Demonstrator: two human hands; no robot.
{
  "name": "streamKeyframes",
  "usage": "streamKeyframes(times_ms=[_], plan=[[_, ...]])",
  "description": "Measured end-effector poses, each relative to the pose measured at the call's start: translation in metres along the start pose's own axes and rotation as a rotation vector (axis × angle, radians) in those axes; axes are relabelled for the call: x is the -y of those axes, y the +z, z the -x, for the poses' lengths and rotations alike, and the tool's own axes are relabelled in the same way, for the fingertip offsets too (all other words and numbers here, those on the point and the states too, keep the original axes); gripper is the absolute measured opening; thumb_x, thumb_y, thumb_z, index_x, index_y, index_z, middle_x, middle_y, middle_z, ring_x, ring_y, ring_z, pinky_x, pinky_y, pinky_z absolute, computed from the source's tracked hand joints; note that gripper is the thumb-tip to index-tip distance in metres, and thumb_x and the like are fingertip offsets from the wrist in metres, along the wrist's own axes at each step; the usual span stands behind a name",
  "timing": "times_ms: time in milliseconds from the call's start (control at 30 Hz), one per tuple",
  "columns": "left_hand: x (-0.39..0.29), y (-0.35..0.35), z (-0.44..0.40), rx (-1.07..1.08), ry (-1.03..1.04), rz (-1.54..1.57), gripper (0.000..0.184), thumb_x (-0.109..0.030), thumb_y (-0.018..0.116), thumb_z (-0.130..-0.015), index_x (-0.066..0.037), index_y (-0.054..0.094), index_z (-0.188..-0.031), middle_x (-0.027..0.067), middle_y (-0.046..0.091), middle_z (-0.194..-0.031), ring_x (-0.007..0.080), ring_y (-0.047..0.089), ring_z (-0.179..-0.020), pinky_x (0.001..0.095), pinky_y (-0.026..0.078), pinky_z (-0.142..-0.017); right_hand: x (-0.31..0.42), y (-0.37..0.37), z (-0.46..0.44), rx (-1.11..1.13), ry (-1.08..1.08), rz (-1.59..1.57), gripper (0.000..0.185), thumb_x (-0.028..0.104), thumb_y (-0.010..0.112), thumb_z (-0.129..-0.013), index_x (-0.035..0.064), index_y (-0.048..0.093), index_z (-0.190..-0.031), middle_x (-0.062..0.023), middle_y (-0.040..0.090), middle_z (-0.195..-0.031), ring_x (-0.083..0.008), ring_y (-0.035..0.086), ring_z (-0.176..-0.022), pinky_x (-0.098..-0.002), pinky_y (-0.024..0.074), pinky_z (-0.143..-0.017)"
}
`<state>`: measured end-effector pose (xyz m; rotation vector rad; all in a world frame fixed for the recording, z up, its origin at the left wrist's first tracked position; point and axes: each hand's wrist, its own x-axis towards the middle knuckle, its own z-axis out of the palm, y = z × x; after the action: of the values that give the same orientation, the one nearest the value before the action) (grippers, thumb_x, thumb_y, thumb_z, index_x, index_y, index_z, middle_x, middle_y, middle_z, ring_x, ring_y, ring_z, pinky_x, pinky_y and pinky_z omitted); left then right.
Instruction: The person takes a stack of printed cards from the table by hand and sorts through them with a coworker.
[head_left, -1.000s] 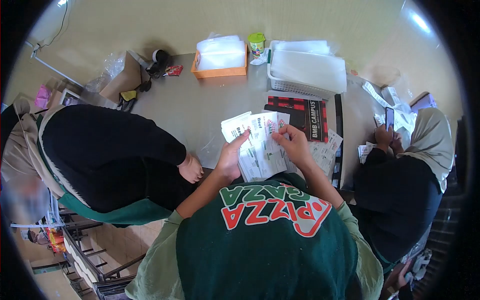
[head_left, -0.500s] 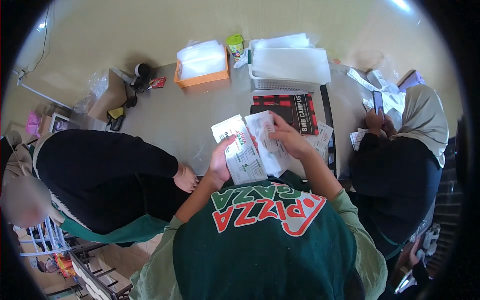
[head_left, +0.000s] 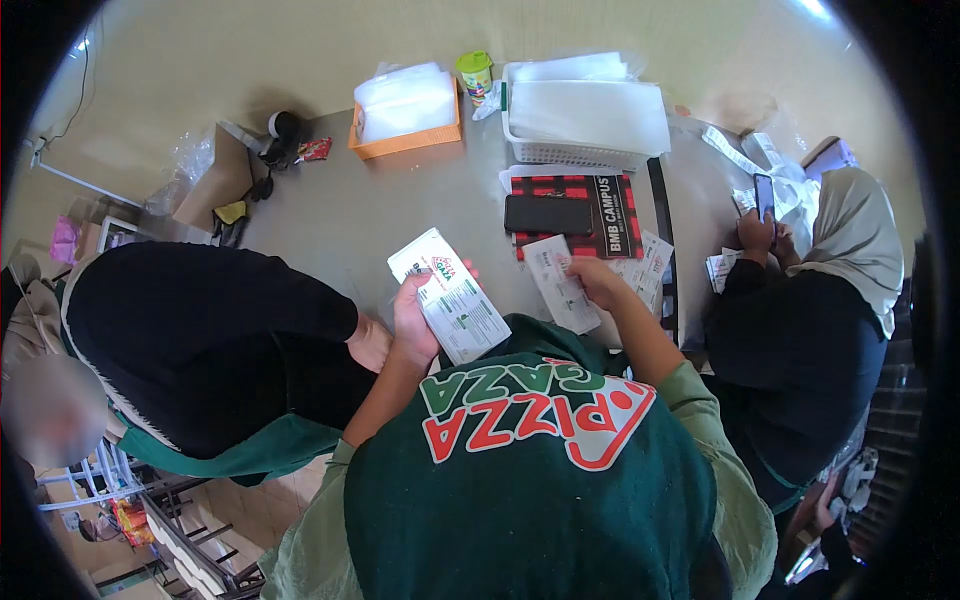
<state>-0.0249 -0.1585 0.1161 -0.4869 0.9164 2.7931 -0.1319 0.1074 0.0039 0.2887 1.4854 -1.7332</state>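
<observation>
My left hand (head_left: pixel 414 318) is wrapped round a thick stack of printed paper slips (head_left: pixel 462 312) with a "PIZZA GAZA" logo on top. Between the fingers of my right hand (head_left: pixel 602 286) is a single white printed slip (head_left: pixel 556 284), held apart from the stack above the table's near edge. Just beyond that slip, a black phone (head_left: pixel 548 214) lies on a red-and-black checked "BMB CAMPUS" book (head_left: pixel 616 222). More printed slips (head_left: pixel 655 262) lie to the right of my right hand.
At the back of the metal table (head_left: pixel 330 220) stand an orange basket (head_left: pixel 410 145) and a white basket (head_left: pixel 580 152), both holding white sheets, with a green-lidded cup (head_left: pixel 476 72) between. One person (head_left: pixel 200 340) leans in at left; another (head_left: pixel 800 350) holds a phone at right.
My right hand has drawn the slip away from the stack, to the right. My left hand has shifted slightly left with the stack, which is now more tilted. The black phone is uncovered.
</observation>
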Motion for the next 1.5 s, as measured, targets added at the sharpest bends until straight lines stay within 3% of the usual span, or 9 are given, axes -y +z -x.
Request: streamKeyframes(times_ms=[167, 300, 400, 500, 700, 800, 900, 1200, 1500], plan=[[0.005, -0.003, -0.001, -0.011, -0.071, 0.006, 0.051, -0.025, 0.042, -0.077, 0.000, 0.041, -0.120, 0.0187, 0.055, -0.112, 0.0316, 0.054, -0.103, 0.0460, 0.040, -0.093, -0.021, 0.044, -0.017, -0.246, -0.165, 0.511, 0.030, 0.005, 0.053, -0.072, 0.0020, 0.051, -0.102, -0.0102, 0.058, -0.085, -0.0193, 0.058, -0.074, -0.0328, 0.0480, -0.063], [0.009, -0.006, 0.001, 0.017, -0.085, 0.036, 0.051, -0.025, 0.041, -0.078, 0.002, 0.041, -0.121, 0.0200, 0.054, -0.115, 0.0336, 0.053, -0.105, 0.0463, 0.040, -0.093, -0.036, 0.040, -0.024, -0.147, -0.222, 0.734, 0.021, 0.009, 0.056, -0.072, 0.0015, 0.059, -0.091, -0.0123, 0.062, -0.084, -0.0223, 0.060, -0.073, -0.0314, 0.0468, -0.065], [0.011, -0.007, 0.001, -0.015, -0.104, 0.045, 0.051, -0.025, 0.040, -0.078, 0.002, 0.041, -0.121, 0.0202, 0.054, -0.116, 0.0341, 0.053, -0.105, 0.0461, 0.040, -0.092, -0.038, 0.028, -0.034, -0.151, -0.148, 0.562, 0.018, 0.004, 0.055, -0.072, 0.0020, 0.061, -0.089, -0.0080, 0.059, -0.076, -0.0166, 0.057, -0.067, -0.0287, 0.0454, -0.060], [0.009, -0.009, 0.001, 0.000, -0.122, 0.033, 0.051, -0.024, 0.041, -0.078, 0.001, 0.040, -0.122, 0.0193, 0.054, -0.115, 0.0331, 0.053, -0.106, 0.0455, 0.039, -0.094, -0.034, 0.024, -0.037, -0.295, -0.211, 0.409, 0.019, 0.004, 0.053, -0.073, 0.0024, 0.063, -0.090, -0.0117, 0.061, -0.074, -0.0194, 0.058, -0.069, -0.0303, 0.0462, -0.065], [0.012, -0.005, -0.004, 0.008, -0.115, -0.024, 0.046, -0.019, 0.044, -0.082, 0.001, 0.039, -0.123, 0.0192, 0.054, -0.116, 0.0316, 0.052, -0.109, 0.0438, 0.039, -0.095, -0.021, 0.033, -0.010, -0.542, -0.645, 1.126, 0.023, 0.010, 0.058, -0.075, 0.0025, 0.060, -0.097, -0.0191, 0.059, -0.094, -0.0334, 0.058, -0.087, -0.0386, 0.0454, -0.078], [0.011, 0.002, -0.006, -0.008, -0.093, -0.049, 0.044, -0.018, 0.048, -0.084, 0.001, 0.040, -0.123, 0.0187, 0.055, -0.114, 0.0304, 0.053, -0.108, 0.0430, 0.041, -0.093, 0.002, 0.051, 0.013, -0.484, -0.937, 1.029, 0.029, 0.017, 0.063, -0.077, 0.0027, 0.056, -0.101, -0.0153, 0.056, -0.094, -0.0275, 0.057, -0.086, -0.0355, 0.0455, -0.076], [0.009, 0.015, -0.003, -0.096, -0.067, -0.145, 0.039, -0.015, 0.052, -0.084, 0.002, 0.045, -0.119, 0.0159, 0.058, -0.108, 0.0283, 0.057, -0.100, 0.0405, 0.044, -0.088, 0.046, 0.100, 0.058, -0.022, -0.591, 0.286, 0.027, 0.015, 0.065, -0.078, 0.0032, 0.055, -0.101, -0.0086, 0.058, -0.093, -0.0147, 0.055, -0.084, -0.0277, 0.0443, -0.074], [0.010, 0.030, 0.002, -0.008, -0.099, -0.134, 0.039, -0.014, 0.053, -0.081, 0.001, 0.048, -0.117, 0.0138, 0.058, -0.106, 0.0274, 0.058, -0.097, 0.0408, 0.045, -0.085, 0.052, 0.121, 0.084, -0.102, -0.650, 0.298, 0.020, 0.008, 0.066, -0.077, -0.0003, 0.057, -0.093, -0.0054, 0.062, -0.080, -0.0107, 0.056, -0.070, -0.0245, 0.0458, -0.063], [0.013, 0.030, -0.002, -0.071, -0.033, -0.279, 0.052, -0.022, 0.050, -0.080, 0.000, 0.037, -0.125, 0.0186, 0.052, -0.114, 0.0340, 0.051, -0.106, 0.0506, 0.037, -0.094, 0.050, 0.082, 0.065, -0.134, -0.764, 0.112, 0.022, 0.005, 0.058, -0.082, -0.0013, 0.055, -0.103, -0.0075, 0.063, -0.085, -0.0129, 0.059, -0.075, -0.0276, 0.0467, -0.066]])
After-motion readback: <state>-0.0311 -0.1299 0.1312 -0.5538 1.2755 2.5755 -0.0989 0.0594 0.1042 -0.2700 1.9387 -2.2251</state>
